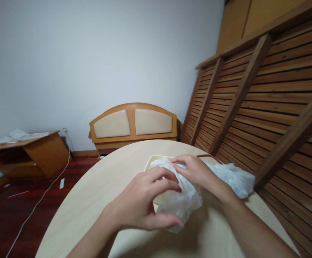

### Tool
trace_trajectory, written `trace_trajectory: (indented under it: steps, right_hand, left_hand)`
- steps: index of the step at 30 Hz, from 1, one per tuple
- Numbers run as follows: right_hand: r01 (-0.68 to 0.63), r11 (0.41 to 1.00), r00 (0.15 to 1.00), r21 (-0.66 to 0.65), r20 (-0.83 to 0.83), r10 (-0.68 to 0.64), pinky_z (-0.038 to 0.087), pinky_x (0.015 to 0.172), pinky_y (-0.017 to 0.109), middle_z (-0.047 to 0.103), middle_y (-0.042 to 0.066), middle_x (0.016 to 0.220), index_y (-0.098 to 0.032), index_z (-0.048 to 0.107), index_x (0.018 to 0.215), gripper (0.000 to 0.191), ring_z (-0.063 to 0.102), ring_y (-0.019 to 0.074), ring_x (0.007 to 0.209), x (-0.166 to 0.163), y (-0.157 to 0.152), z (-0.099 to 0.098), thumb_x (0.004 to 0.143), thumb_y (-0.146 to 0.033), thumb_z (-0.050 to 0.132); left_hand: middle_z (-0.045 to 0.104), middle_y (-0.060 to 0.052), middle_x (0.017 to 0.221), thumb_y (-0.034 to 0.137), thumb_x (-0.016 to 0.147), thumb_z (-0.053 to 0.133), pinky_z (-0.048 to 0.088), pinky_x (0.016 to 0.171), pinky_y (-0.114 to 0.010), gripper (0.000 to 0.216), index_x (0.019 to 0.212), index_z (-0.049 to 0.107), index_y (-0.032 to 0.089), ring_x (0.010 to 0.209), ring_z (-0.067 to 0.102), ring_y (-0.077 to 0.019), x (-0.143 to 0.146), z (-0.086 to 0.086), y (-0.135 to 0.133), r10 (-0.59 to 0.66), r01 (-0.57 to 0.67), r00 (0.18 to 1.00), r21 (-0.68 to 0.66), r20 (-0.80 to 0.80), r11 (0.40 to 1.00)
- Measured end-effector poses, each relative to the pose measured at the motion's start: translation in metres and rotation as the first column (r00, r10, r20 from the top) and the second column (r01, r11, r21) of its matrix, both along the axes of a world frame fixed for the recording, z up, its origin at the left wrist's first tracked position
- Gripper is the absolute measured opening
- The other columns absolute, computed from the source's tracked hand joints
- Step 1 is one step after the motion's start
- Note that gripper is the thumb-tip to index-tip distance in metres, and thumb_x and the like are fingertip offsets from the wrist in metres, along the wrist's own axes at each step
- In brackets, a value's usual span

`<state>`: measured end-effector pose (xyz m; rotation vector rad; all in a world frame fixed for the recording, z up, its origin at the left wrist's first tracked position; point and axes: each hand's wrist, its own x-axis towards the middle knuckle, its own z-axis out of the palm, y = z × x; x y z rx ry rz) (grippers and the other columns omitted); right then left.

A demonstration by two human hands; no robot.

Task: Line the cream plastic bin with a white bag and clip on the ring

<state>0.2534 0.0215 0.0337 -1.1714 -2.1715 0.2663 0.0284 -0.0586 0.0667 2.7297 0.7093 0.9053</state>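
A crumpled, translucent white plastic bag (pixel 181 204) lies over a cream tray or basket (pixel 147 165) on the round table, hiding most of it. My left hand (pixel 147 199) is at the bag's near left side, fingers curved and thumb wide apart in a C shape, with no grip on the bag. On the bag's far right side, my right hand (pixel 190 169) has its fingertips and thumb closed on the plastic. What the bag contains, if anything, cannot be made out.
Another white plastic bag (pixel 234 178) sits at the right of the pale round table (pixel 102 190), beside a reddish-brown rim (pixel 209 156). A slatted wooden panel (pixel 253 107) leans close on the right. Beyond stand a headboard (pixel 132 123) and a low cabinet (pixel 48 154); a cable (pixel 41 199) crosses the floor.
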Motion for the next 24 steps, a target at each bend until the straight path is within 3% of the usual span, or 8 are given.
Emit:
trace_trajectory:
  steps: [4, 8, 12, 17, 21, 24]
  right_hand:
    - [-0.007, 0.999, 1.000, 0.034, -0.028, 0.008, 0.054, 0.089, 0.036, 0.078, 0.008, 0.105, -0.021, 0.078, 0.102, 0.021, 0.071, 0.0256, 0.101, -0.001, 0.002, -0.002, 0.091, -0.026, 0.061]
    - [-0.008, 0.999, 1.000, 0.051, -0.017, 0.009, 0.053, 0.088, 0.036, 0.078, 0.007, 0.100, -0.021, 0.078, 0.095, 0.017, 0.071, 0.0258, 0.098, -0.001, 0.004, -0.003, 0.090, -0.025, 0.063]
    - [-0.005, 0.997, 0.998, 0.074, -0.064, 0.010, 0.052, 0.088, 0.037, 0.077, 0.007, 0.100, -0.021, 0.076, 0.095, 0.014, 0.070, 0.0250, 0.097, -0.004, 0.006, -0.006, 0.090, -0.023, 0.063]
    - [0.047, 0.989, 0.982, 0.140, -0.190, -0.020, 0.051, 0.088, 0.037, 0.073, 0.007, 0.100, -0.019, 0.070, 0.096, 0.011, 0.067, 0.0229, 0.095, -0.004, 0.013, -0.012, 0.092, -0.023, 0.060]
    - [0.092, 0.978, 0.975, 0.186, -0.215, -0.051, 0.050, 0.087, 0.036, 0.072, 0.006, 0.098, -0.020, 0.068, 0.092, 0.010, 0.066, 0.0223, 0.094, -0.001, 0.007, -0.001, 0.093, -0.025, 0.059]
    - [0.021, 0.981, 0.983, 0.195, -0.180, 0.015, 0.050, 0.083, 0.033, 0.072, 0.004, 0.095, -0.021, 0.068, 0.090, 0.011, 0.066, 0.0203, 0.090, 0.001, -0.001, 0.011, 0.094, -0.026, 0.058]
  left_hand:
    - [0.064, -0.010, 0.124, 0.047, 0.080, 0.078, 0.053, 0.091, -0.038, 0.049, 0.122, 0.061, 0.028, 0.110, 0.063, -0.0288, 0.009, -0.001, -0.011, 0.025, -0.009, 0.959, 0.056, -0.284, 0.998]
    - [0.066, -0.007, 0.117, 0.029, 0.082, 0.077, 0.054, 0.082, -0.036, 0.038, 0.117, 0.062, 0.024, 0.101, 0.065, -0.0250, 0.009, -0.010, 0.000, 0.141, -0.109, 0.920, 0.106, -0.366, 0.988]
    - [0.069, -0.005, 0.106, 0.023, 0.091, 0.066, 0.053, 0.083, -0.034, 0.012, 0.102, 0.065, 0.019, 0.096, 0.064, -0.0222, 0.008, -0.017, 0.014, 0.199, -0.141, 0.934, 0.205, -0.297, 0.968]
    - [0.070, -0.004, 0.099, 0.019, 0.092, 0.065, 0.050, 0.074, -0.032, 0.005, 0.096, 0.065, 0.020, 0.090, 0.064, -0.0210, 0.008, -0.028, 0.028, 0.250, -0.183, 0.949, 0.309, -0.194, 0.933]
    - [0.070, -0.003, 0.094, 0.019, 0.089, 0.068, 0.048, 0.070, -0.030, 0.005, 0.092, 0.065, 0.021, 0.083, 0.064, -0.0199, 0.005, -0.040, 0.041, 0.334, -0.281, 0.933, 0.307, -0.133, 0.909]
    - [0.070, -0.004, 0.092, 0.022, 0.090, 0.067, 0.047, 0.069, -0.029, 0.002, 0.091, 0.065, 0.020, 0.080, 0.064, -0.0191, 0.000, -0.046, 0.051, 0.384, -0.352, 0.922, 0.287, -0.059, 0.891]
